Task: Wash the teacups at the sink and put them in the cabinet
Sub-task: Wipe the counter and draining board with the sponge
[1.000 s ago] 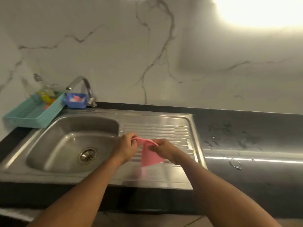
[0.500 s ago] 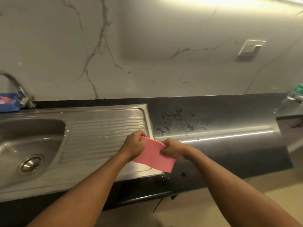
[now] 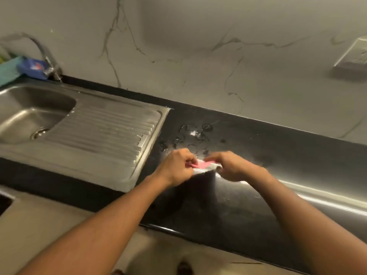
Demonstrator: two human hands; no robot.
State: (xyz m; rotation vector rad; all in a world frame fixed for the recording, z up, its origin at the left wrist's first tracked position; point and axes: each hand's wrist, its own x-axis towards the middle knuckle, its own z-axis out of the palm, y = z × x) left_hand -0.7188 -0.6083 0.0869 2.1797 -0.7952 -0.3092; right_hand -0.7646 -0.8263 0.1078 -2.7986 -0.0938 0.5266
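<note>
A pink cloth [image 3: 203, 165] is stretched between my two hands just above the black counter [image 3: 258, 147], right of the steel sink [image 3: 25, 114]. My left hand [image 3: 176, 165] pinches its left end with curled fingers. My right hand [image 3: 232, 165] holds the right end. Only a thin pink strip shows between them. No teacups are in view. Wet ring marks [image 3: 190, 135] lie on the counter just beyond my hands.
The sink's ribbed draining board [image 3: 103, 132] lies to the left. A tap [image 3: 49, 62], a blue soap dish [image 3: 32, 67] and a teal basket [image 3: 8, 73] stand at the far left. A wall socket [image 3: 351, 56] is at the upper right.
Both hands carried the pink cloth rightward from over the draining board to over the black counter. The cloth went from hanging down to lying low and flat between them.
</note>
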